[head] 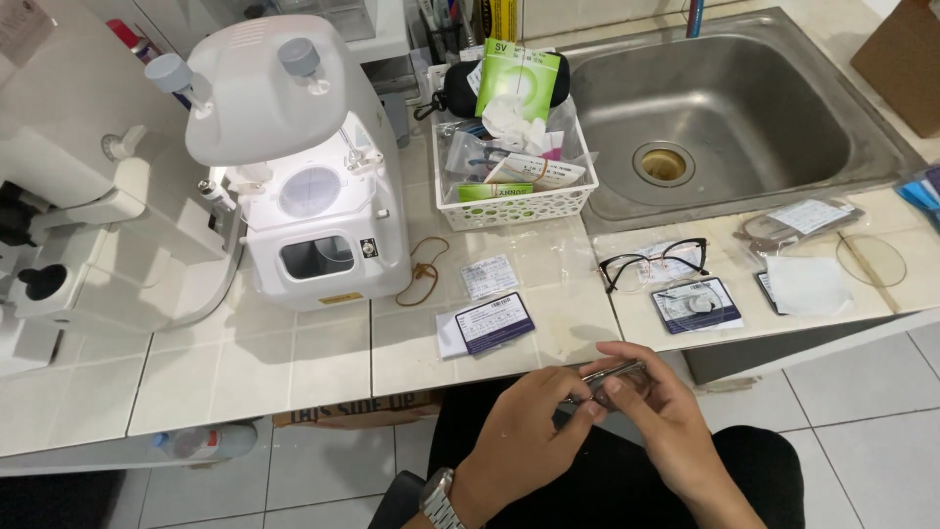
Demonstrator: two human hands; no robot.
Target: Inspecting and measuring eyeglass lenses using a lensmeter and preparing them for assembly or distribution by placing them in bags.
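Metal eyeglass frame pinched between left hand and right hand.

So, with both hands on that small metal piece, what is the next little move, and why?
Probably keep the left hand steady and let the right hand adjust the thin metal frame part, since both hands pinch it over the lap, away from the tiled counter.

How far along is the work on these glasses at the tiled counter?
Already out: a black-framed pair of glasses lies on the counter beside dark lens packets. In hand: the left hand and right hand hold a slim metal frame over the lap. Left: a loose round lens lies unfitted near the sink.
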